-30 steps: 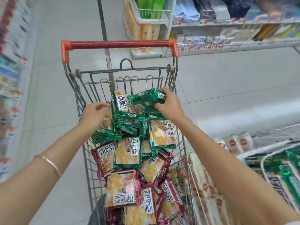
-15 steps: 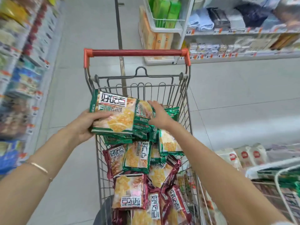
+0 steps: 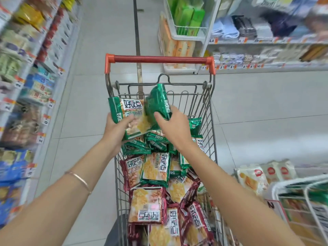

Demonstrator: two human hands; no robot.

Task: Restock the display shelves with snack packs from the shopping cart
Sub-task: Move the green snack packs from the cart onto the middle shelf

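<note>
View from above a wire shopping cart (image 3: 204, 107) standing in a store aisle, its red handle (image 3: 159, 59) at the far end. Both bare arms reach in over the load.

The left hand (image 3: 116, 129) holds a green snack pack (image 3: 130, 110) face up above the cart. Its grip is closed on the pack's near edge, with the thumb across the top. A thin bracelet (image 3: 79, 181) sits on that forearm.

The right hand (image 3: 174, 127) grips a second green pack (image 3: 158, 102), which is tilted up on end and touches the first one. The thumb is curled on its near side.

Below the hands the cart is heaped full. More green packs (image 3: 156, 167) lie in the middle. Dark red packs (image 3: 147, 205) of the same kind fill the near end, overlapping at all angles.

Stocked shelves (image 3: 26, 68) with price tags run along the left, blurred. Across the tiled floor (image 3: 257, 107), beyond the handle, stand further shelves (image 3: 266, 43) with folded cloth goods. Beside them a white wire rack (image 3: 186, 31) holds green boxes.

At lower right, close beside the cart, a white wire basket (image 3: 308, 190) holds green packs. Pale snack bags (image 3: 252, 178) lie just behind it.
</note>
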